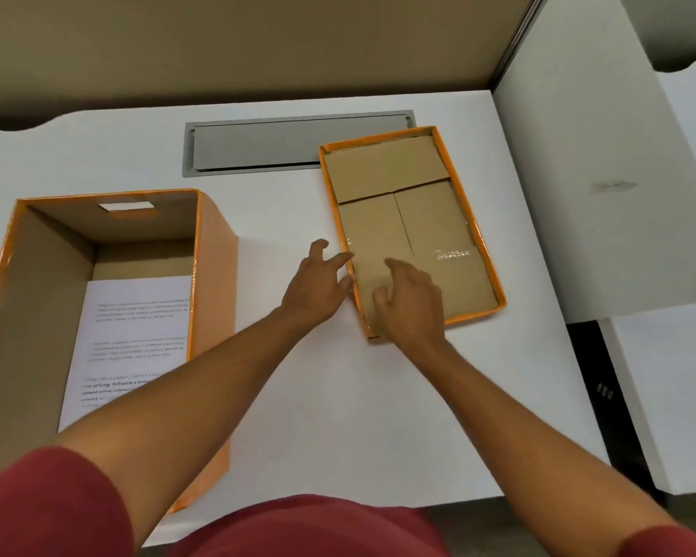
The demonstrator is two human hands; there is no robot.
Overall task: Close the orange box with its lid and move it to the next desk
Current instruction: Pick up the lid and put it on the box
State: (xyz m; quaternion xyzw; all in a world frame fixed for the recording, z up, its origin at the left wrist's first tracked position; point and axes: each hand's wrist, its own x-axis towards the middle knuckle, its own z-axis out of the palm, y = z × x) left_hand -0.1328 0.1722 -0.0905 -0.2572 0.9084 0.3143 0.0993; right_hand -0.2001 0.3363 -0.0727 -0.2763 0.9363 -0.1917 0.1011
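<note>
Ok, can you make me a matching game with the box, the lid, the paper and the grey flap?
Things:
1. orange box
2. lid
3. printed paper
4. grey flap

Where or how:
A. lying inside the box
B. set into the desk at the back
C. upside down, both hands at its near end
D. open, on the left

Pairs: 1-D, 2-C, 3-A, 4-B

**Box at the desk's left edge, lid toward the right edge**

The box (97, 315) stands open on the desk (318, 416) at its left edge, with a printed sheet (133, 339) lying inside on its bottom. The lid (408, 231) lies upturned near the right edge, well apart from the box. A cable hatch (254, 148) is set into the desk toward the back edge, between them. Both hands, the left hand (318, 285) and right hand (408, 301), are at the lid's front-left corner.
</note>
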